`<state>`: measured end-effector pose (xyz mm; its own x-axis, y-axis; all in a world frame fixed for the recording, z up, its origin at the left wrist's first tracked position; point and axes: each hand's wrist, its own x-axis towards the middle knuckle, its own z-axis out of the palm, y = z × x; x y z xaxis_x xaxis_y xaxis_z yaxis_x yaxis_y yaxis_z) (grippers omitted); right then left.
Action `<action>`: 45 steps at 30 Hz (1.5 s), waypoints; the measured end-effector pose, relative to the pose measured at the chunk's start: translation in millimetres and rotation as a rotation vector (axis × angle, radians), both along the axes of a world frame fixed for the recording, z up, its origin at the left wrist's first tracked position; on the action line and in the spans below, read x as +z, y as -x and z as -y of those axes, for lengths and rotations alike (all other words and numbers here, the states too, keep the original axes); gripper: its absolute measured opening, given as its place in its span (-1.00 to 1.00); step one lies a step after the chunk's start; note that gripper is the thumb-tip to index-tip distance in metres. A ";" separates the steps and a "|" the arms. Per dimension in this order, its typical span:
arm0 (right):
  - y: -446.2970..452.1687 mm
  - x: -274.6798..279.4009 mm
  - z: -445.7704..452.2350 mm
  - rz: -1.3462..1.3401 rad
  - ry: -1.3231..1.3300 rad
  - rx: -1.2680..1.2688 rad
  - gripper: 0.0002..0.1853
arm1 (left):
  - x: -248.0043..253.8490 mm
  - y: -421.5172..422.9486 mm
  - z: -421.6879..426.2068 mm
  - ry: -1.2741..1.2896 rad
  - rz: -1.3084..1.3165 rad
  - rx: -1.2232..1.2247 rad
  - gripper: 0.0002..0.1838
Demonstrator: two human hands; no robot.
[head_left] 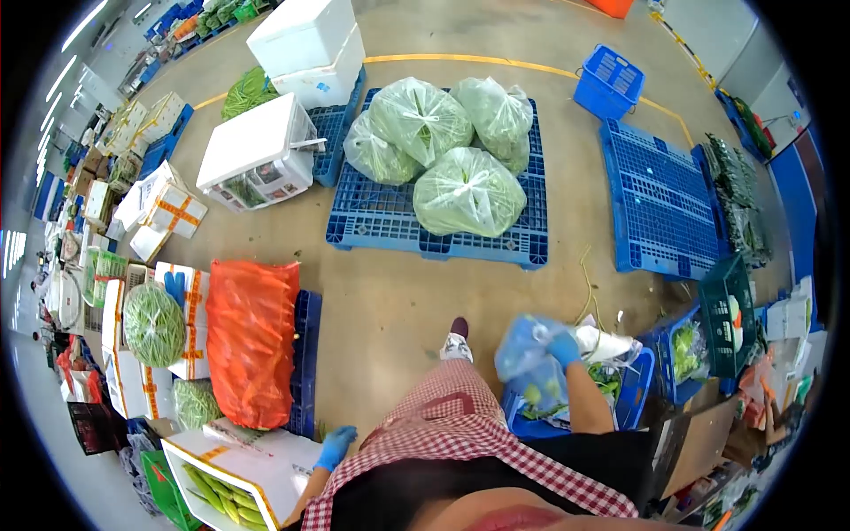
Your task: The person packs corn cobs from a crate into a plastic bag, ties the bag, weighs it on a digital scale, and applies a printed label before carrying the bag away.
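Well, from the head view, the right hand [564,348], in a blue glove, has its fingers shut on the side of a thin, see-through blue plastic bag [522,347]. The bag hangs over the near-left part of a blue plastic crate [645,382] with green leaves [607,379] in it. Some pale green shows low in the bag, but I cannot tell if it is inside or behind. A white plastic bundle [604,343] lies just beside the hand.

The left hand [335,448], in a blue glove too, is by a white foam box [285,465] with long green pods [221,496]. I see nothing in it, and cannot tell if its fingers are apart or together.

A soft bag like this likely flops, so a good bunch in the fist should hold better than a pinch. A second hand on the other side would help keep it steady. Slow, gentle pulls should save it from snagging on the crate's rim.
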<state>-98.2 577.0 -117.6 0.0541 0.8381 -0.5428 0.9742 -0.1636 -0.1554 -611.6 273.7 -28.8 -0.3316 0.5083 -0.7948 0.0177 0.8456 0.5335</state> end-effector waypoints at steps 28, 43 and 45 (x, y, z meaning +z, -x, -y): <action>48.5 -31.2 383.7 -0.294 -0.056 -0.968 -0.76 | -62.2 79.5 -230.5 0.118 0.256 -0.584 -0.87; 350.7 5.1 805.2 -0.047 -0.146 -2.093 -0.61 | -38.3 -248.3 -170.8 -0.302 0.246 -1.242 -0.83; 377.5 -6.0 850.1 -0.047 -0.105 -2.109 -0.61 | -23.8 -302.9 -73.9 -0.366 0.350 -1.360 -0.84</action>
<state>-475.7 -273.1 -123.5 0.7212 -0.4359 -0.5384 -0.6299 -0.7361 -0.2478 -308.7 347.7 -52.7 0.7429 0.4543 -0.4916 0.5061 0.0995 0.8567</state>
